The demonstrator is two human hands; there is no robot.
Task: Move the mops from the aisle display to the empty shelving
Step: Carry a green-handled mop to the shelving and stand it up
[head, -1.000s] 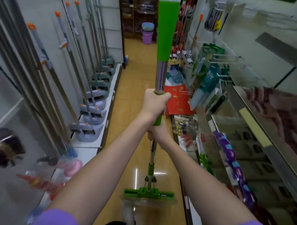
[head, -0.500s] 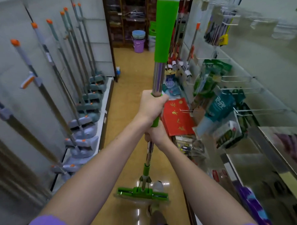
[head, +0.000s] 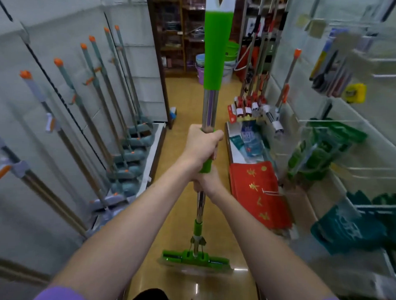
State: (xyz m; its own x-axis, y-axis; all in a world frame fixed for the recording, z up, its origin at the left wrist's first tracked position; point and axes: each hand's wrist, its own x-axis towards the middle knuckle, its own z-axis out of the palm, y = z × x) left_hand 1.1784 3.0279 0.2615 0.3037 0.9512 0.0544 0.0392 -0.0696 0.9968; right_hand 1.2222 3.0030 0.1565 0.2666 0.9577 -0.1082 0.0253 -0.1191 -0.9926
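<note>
Head view: green mop [head: 209,109] upright at centre of aisle, both hands clamped on its shaft. Left hand [head: 202,146] wrapped round the shaft w/ fingers curled, at top of a short green sleeve; right hand [head: 206,182] just below it, touching, fingers round the steel part, mostly hidden behind left wrist. Long green grip w/ white tip far up the shaft, reaching top edge of frame. Green mop head [head: 195,259] flat near the yellow floor [head: 185,104], near side between the two forearms; can't tell if touching floor. Purple sleeves [head: 59,294] at bottom corners. Left side: row of grey mops [head: 125,151] w/ orange caps leaning vs. white wall panels, heads lined up on a low white shelf [head: 156,139], near to far. Right side: red-and-white mops [head: 250,106] standing at far end of a low shelf, red packets [head: 258,192] w/ gold print nearer, green packs [head: 322,149] on wire hooks, blurred. Far end of aisle: stacked buckets [head: 201,68] in front of dark wooden shelving [head: 174,32].
</note>
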